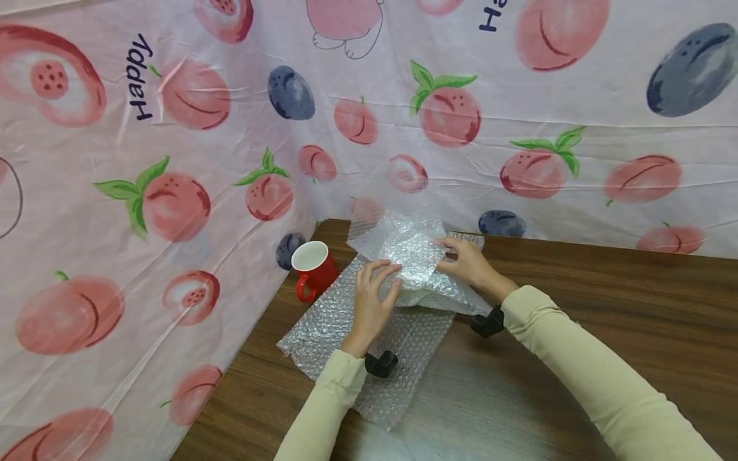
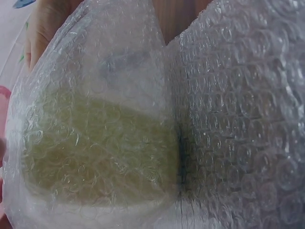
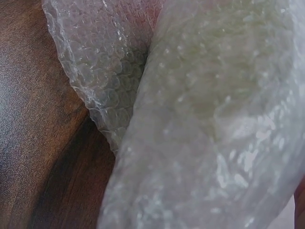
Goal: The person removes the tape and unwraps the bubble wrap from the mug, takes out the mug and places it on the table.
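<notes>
A sheet of bubble wrap lies on the table, its far part folded up over a white and pale green object that shows blurred through the plastic. My left hand holds the left side of this bundle with curved fingers, thumb and fingertips close together on the plastic. On the other side my right hand pinches the wrap between thumb and fingers. In the right wrist view the wrapped bundle fills most of the picture, and its contents appear only as a greenish patch.
A red mug, white inside, stands at the left beside the wrap. The brown wooden table extends to the right. A fruit-printed cloth hangs along its left and back edges.
</notes>
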`<state>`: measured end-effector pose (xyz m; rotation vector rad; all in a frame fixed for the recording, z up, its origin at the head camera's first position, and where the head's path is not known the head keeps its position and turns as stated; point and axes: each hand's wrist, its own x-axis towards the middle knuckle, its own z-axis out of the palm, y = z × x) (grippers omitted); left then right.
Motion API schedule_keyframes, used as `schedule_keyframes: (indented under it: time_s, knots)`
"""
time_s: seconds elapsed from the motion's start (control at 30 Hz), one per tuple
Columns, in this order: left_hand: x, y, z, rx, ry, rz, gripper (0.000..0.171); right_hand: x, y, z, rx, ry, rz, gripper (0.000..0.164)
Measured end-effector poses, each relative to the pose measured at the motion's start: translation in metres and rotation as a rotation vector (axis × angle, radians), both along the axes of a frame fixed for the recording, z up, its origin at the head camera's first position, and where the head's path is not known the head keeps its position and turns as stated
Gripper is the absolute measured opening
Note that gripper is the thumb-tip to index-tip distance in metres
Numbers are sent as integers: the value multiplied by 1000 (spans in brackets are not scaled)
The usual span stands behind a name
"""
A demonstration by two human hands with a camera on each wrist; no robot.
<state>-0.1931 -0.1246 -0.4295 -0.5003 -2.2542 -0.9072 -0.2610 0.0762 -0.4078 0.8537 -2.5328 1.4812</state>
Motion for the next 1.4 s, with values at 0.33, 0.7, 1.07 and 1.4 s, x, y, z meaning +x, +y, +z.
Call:
schedule_keyframes:
  time_s: [0.33, 0.7, 1.07, 1.4]
  knots:
    - [1, -1, 1, -55, 1, 10, 36, -1, 0, -1, -6, 9, 13, 40]
    - [0, -1, 2, -60, 14, 9, 43, -1, 1, -2, 21, 42, -20, 42]
    - [0, 1, 1, 22, -3, 47, 32, -1, 1, -3, 5, 41, -25, 40]
    - [1, 0, 6, 128, -26, 50, 25, 0, 3, -1, -9, -41, 20, 41]
